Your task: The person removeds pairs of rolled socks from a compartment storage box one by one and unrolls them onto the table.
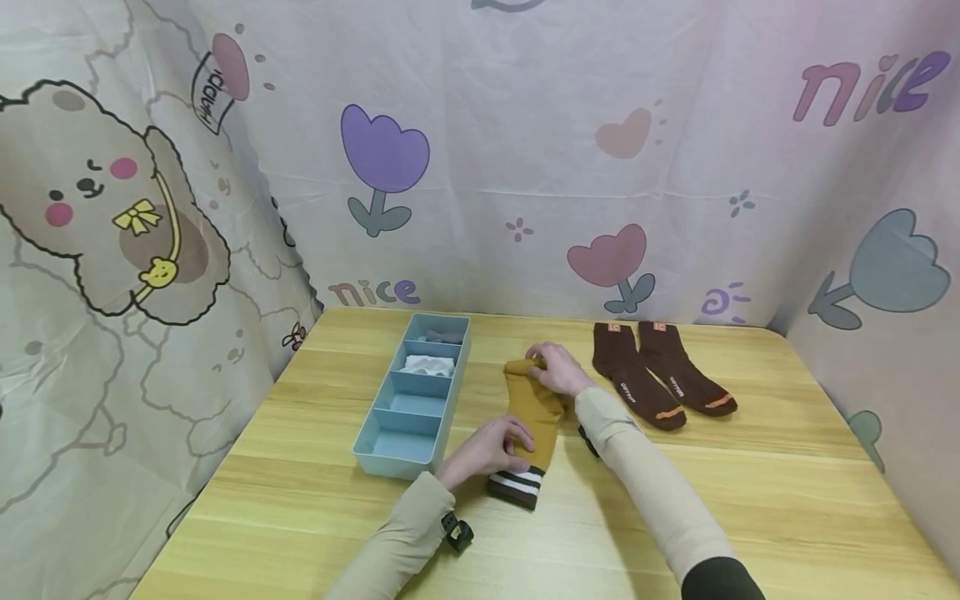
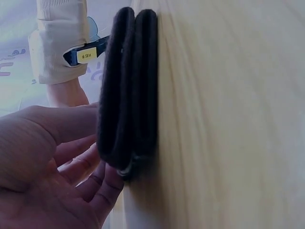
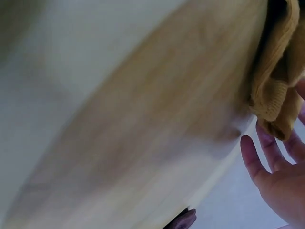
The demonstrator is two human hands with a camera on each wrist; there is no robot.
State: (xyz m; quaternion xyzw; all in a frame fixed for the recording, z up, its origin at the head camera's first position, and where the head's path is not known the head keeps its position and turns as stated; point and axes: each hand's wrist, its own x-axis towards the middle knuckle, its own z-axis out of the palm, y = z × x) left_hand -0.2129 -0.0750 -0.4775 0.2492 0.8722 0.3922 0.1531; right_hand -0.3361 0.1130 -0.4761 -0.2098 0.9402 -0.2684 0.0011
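Observation:
A pair of mustard socks (image 1: 534,421) lies stacked on the table, with dark cuffs (image 2: 127,90) banded in white stripes at the near end. My left hand (image 1: 491,450) rests on the socks just above the cuffs, its fingers loosely bent. In the left wrist view the thumb passes behind the cuffs, so its contact is hidden. At the far end, my right hand (image 1: 558,369) holds the toe part, which is turned up in a fold. The right wrist view shows that mustard fabric (image 3: 274,95) bunched beside the fingers (image 3: 252,160), with the thumb mostly out of frame.
Left of the socks stands a blue-grey divided box (image 1: 405,400); its two far compartments hold grey fabric (image 1: 442,337) and white fabric (image 1: 429,365). A pair of brown socks (image 1: 637,379) with orange toe lines lies flat at the back right. A patterned curtain (image 1: 480,167) hangs behind the table.

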